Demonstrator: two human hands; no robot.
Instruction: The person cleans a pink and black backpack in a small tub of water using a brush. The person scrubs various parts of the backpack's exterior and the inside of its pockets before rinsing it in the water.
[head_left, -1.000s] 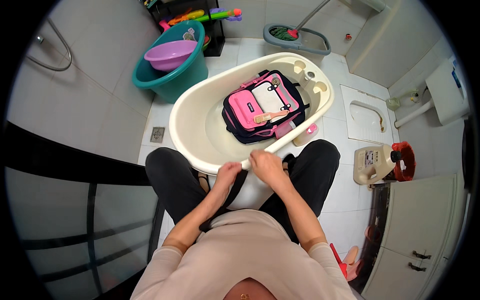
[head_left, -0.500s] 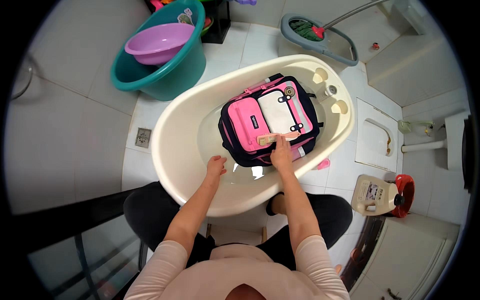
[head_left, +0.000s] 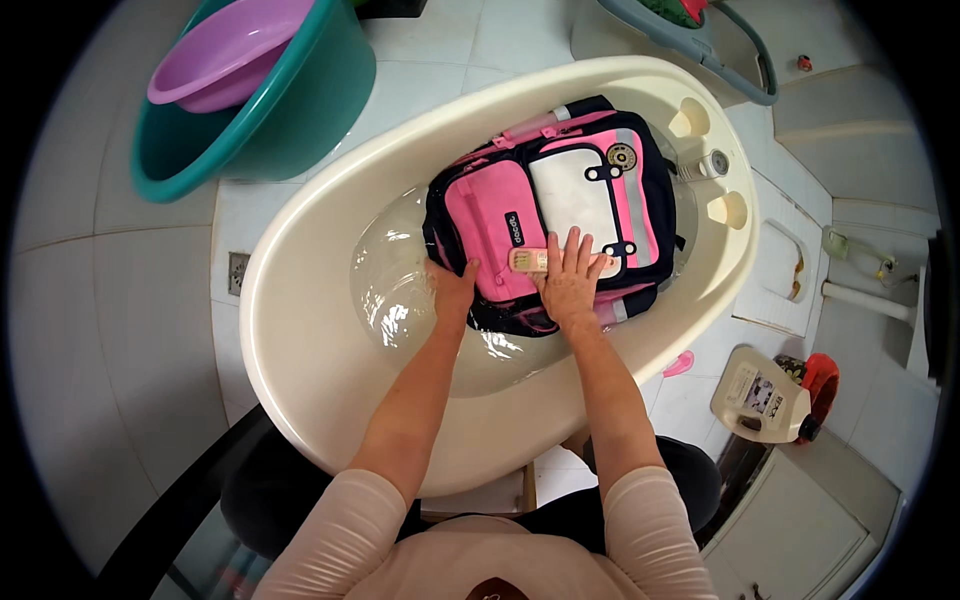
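Observation:
A pink, white and navy school backpack [head_left: 490, 215] lies front side up in shallow water in a cream bathtub [head_left: 300, 400]. My left hand [head_left: 452, 290] is at the bag's lower left edge, thumb on the front pocket side and fingers around the side, partly hidden. Across the bag's front rests a scrub brush [head_left: 527, 261] with a pale pink handle. Over the handle my right hand [head_left: 570, 285] lies flat with fingers spread, reaching onto the white panel.
Beyond the tub on the left, a teal tub [head_left: 255, 130] holds a purple basin [head_left: 225, 60]. A grey mop bucket [head_left: 700, 50] stands at the back right. A beige jug [head_left: 755, 395] and red bin [head_left: 822, 385] are at the right, and a pink slipper [head_left: 680, 363] lies beside the bathtub.
My left hand has moved from above the water to the bag's edge. My right hand has spread flat over the brush. The view has come closer to the tub.

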